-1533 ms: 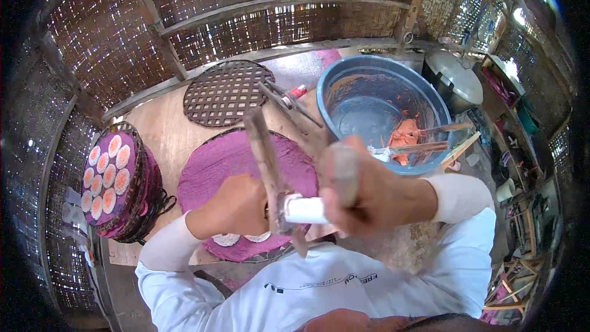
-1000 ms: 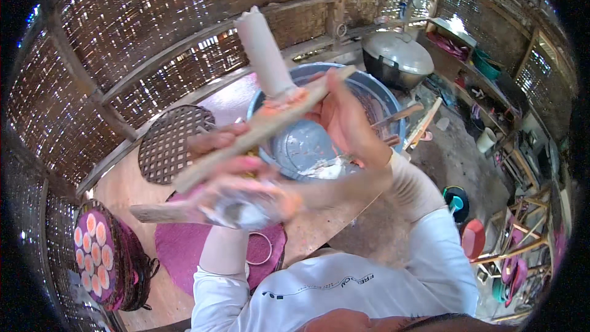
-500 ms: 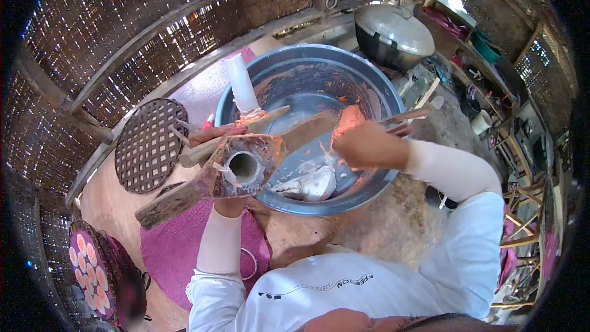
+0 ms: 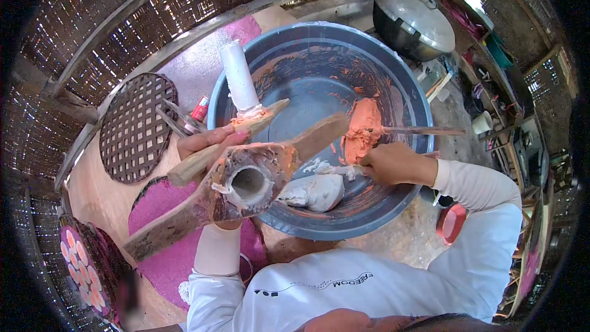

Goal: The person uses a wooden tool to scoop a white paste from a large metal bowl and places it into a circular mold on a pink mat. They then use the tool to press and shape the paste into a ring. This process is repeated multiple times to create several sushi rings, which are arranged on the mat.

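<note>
My left hand point(image 4: 200, 142) is closed round a two-part wooden press. One part is a plank point(image 4: 252, 178) with a round tube opening set in a square block, white paste on its rim. The other is a wooden handle point(image 4: 261, 122) bearing a white cylindrical plunger point(image 4: 237, 79), smeared with orange and white. Inside the large blue-grey basin point(image 4: 218, 101), my right hand point(image 4: 396, 163) is closed; a thin stick end shows past its wrist. Beside it lies orange dough point(image 4: 364, 122) with a wooden stick point(image 4: 424, 130) across it. A white dough lump point(image 4: 316, 193) sits nearer me.
A dark lattice tray point(image 4: 138, 126) lies to the left, and a pink round mat point(image 4: 160, 209) is under my left arm. At far left is a stack topped with orange rounds point(image 4: 83, 264). A lidded pot point(image 4: 415, 24) stands beyond the basin; a red object point(image 4: 452, 224) is near my right elbow.
My right hand has moved right and slightly nearer me, off the orange dough, which now shows more fully. The press, still in my left hand, has barely moved; the whole view has shifted slightly.
</note>
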A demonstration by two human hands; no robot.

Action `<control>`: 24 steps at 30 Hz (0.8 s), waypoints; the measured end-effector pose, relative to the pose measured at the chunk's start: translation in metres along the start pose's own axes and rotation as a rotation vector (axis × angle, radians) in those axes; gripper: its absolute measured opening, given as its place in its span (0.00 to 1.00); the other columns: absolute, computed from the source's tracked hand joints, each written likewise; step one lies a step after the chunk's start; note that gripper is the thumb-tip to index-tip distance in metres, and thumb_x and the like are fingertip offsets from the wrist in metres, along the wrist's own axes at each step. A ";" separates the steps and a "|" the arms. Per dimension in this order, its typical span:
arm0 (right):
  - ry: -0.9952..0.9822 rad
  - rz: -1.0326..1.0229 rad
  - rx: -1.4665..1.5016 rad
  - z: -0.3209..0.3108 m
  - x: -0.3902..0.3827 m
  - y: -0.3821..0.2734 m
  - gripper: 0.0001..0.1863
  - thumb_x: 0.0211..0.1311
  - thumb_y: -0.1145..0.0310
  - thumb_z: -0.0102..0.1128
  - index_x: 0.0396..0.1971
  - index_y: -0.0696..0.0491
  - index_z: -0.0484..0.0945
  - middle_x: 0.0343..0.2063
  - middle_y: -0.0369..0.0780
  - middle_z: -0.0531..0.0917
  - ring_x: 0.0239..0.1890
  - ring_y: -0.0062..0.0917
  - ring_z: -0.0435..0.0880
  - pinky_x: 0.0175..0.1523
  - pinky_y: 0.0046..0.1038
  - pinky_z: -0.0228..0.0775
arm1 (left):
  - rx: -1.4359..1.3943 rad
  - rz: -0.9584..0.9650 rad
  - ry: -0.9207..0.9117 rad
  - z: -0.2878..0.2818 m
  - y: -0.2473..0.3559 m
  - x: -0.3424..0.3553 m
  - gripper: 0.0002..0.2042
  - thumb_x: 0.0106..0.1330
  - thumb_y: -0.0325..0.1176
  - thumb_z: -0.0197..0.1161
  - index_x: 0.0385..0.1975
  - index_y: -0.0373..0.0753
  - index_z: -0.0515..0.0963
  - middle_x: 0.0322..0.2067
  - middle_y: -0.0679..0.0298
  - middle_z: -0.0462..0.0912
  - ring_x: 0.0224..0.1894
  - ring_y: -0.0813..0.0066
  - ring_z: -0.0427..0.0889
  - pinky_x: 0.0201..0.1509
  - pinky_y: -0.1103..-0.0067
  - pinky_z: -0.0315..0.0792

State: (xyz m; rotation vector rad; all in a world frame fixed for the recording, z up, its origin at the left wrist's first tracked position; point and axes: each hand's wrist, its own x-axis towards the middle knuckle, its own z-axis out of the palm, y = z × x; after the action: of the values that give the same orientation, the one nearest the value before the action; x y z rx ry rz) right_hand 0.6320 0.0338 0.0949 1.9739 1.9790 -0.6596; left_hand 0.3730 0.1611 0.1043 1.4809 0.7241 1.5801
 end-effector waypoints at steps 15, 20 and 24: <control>0.027 -0.210 0.020 0.001 0.040 -0.055 0.11 0.53 0.63 0.48 0.23 0.52 0.77 0.19 0.45 0.78 0.24 0.39 0.78 0.28 0.39 0.68 | -0.146 -0.349 -0.267 -0.009 0.024 0.015 0.09 0.57 0.29 0.59 0.34 0.30 0.75 0.31 0.60 0.75 0.32 0.75 0.78 0.35 0.84 0.74; 0.147 -0.262 0.055 -0.003 0.023 -0.064 0.10 0.53 0.63 0.49 0.24 0.51 0.77 0.18 0.45 0.77 0.24 0.39 0.78 0.28 0.40 0.67 | -0.066 0.127 -0.173 0.004 0.003 -0.004 0.13 0.58 0.31 0.60 0.39 0.32 0.71 0.36 0.61 0.72 0.37 0.75 0.77 0.41 0.83 0.74; 0.178 -0.198 0.028 -0.029 -0.020 -0.070 0.09 0.54 0.63 0.49 0.24 0.51 0.76 0.18 0.43 0.77 0.22 0.39 0.77 0.26 0.39 0.67 | -0.096 -0.053 -0.292 -0.007 -0.041 -0.007 0.16 0.53 0.28 0.63 0.40 0.33 0.69 0.35 0.62 0.74 0.36 0.77 0.77 0.41 0.83 0.73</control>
State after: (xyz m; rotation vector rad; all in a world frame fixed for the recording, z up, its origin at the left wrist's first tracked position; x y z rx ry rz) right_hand 0.5668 0.0328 0.1385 1.9284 2.3056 -0.5761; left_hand 0.3732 0.1761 0.0649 1.5649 0.5080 1.3045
